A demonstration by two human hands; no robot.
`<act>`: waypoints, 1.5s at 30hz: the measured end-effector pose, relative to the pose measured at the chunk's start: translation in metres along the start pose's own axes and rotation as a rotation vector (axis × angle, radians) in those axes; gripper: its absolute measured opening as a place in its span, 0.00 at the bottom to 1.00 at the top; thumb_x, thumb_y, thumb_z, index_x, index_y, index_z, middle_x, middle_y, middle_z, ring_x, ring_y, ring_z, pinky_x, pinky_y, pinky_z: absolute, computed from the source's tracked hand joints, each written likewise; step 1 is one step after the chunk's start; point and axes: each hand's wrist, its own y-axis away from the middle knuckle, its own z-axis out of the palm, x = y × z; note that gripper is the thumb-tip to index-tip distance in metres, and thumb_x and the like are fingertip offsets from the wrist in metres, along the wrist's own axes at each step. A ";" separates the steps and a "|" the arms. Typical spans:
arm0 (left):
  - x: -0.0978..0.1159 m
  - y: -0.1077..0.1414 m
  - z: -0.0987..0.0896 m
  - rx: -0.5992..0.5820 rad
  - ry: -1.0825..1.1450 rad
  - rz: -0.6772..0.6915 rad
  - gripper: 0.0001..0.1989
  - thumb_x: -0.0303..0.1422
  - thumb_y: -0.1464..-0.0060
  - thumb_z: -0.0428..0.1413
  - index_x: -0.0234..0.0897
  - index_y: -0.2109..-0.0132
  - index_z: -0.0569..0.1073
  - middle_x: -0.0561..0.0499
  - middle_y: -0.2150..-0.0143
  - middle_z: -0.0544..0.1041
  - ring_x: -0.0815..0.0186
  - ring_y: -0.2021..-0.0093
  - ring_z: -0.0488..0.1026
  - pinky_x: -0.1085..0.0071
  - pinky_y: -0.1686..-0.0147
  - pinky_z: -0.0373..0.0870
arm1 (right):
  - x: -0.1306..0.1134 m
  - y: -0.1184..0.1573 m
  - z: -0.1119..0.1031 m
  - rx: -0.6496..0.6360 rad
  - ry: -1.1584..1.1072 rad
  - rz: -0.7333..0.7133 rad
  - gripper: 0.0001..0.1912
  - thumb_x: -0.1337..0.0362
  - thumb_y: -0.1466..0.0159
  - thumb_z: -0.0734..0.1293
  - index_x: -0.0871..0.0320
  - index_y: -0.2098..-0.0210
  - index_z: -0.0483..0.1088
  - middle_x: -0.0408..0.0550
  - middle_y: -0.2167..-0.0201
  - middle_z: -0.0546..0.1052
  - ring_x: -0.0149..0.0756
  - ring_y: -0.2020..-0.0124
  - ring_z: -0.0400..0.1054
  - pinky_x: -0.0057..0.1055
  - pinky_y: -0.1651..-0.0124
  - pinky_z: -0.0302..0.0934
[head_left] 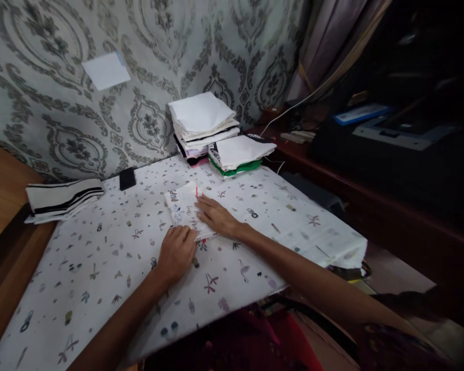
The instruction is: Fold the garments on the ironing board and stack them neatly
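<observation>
A small folded white cloth (183,206) with printed lettering and a red mark lies on the patterned tablecloth (112,268). My right hand (216,216) rests on its right side, fingers stretched out over the fabric. At the cloth's near left edge is my left hand (177,252), its fingers curled together around the fabric's lower edge; the fingertips are partly hidden. Behind the cloth stands a tall stack of folded fabrics (203,116), white on top. Beside that stack sits a lower one (242,152) with a green piece at its bottom.
Striped black-and-white folded fabric (65,198) lies at the table's left edge, near a dark phone (127,179). A white paper (106,70) is on the patterned wall. Dark furniture (390,206) with a white cable (294,105) stands to the right.
</observation>
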 end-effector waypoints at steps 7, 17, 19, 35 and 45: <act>0.000 0.006 -0.002 0.098 -0.091 0.165 0.10 0.23 0.36 0.48 0.38 0.61 0.72 0.48 0.66 0.71 0.60 0.65 0.67 0.64 0.65 0.62 | 0.004 0.002 0.001 0.043 0.091 -0.051 0.24 0.59 0.28 0.58 0.65 0.39 0.67 0.62 0.34 0.65 0.49 0.29 0.52 0.50 0.30 0.50; -0.010 0.008 -0.007 0.018 0.552 -0.270 0.07 0.23 0.41 0.49 0.40 0.59 0.68 0.52 0.64 0.73 0.64 0.63 0.71 0.68 0.62 0.68 | -0.020 0.043 -0.020 -0.058 0.009 -0.360 0.14 0.58 0.34 0.69 0.57 0.52 0.74 0.53 0.51 0.75 0.43 0.48 0.68 0.42 0.44 0.64; -0.009 0.008 -0.008 0.019 0.581 -0.293 0.06 0.25 0.41 0.48 0.40 0.61 0.68 0.53 0.65 0.72 0.64 0.63 0.70 0.67 0.62 0.67 | -0.023 0.046 -0.014 -0.034 0.014 -0.352 0.09 0.62 0.33 0.68 0.59 0.55 0.74 0.52 0.57 0.75 0.41 0.52 0.68 0.39 0.48 0.65; -0.006 0.018 -0.002 0.159 0.504 -0.159 0.07 0.25 0.36 0.48 0.39 0.54 0.68 0.50 0.61 0.75 0.64 0.60 0.73 0.67 0.59 0.71 | -0.029 0.053 0.009 0.237 0.324 -0.610 0.11 0.67 0.28 0.60 0.58 0.63 0.74 0.52 0.54 0.75 0.39 0.53 0.67 0.36 0.52 0.64; -0.001 0.018 0.002 0.088 0.273 -0.107 0.06 0.26 0.39 0.49 0.38 0.56 0.69 0.48 0.63 0.74 0.59 0.62 0.71 0.63 0.61 0.69 | -0.032 0.046 0.012 0.227 0.402 -0.597 0.13 0.70 0.28 0.59 0.58 0.69 0.70 0.46 0.68 0.74 0.34 0.67 0.63 0.32 0.63 0.57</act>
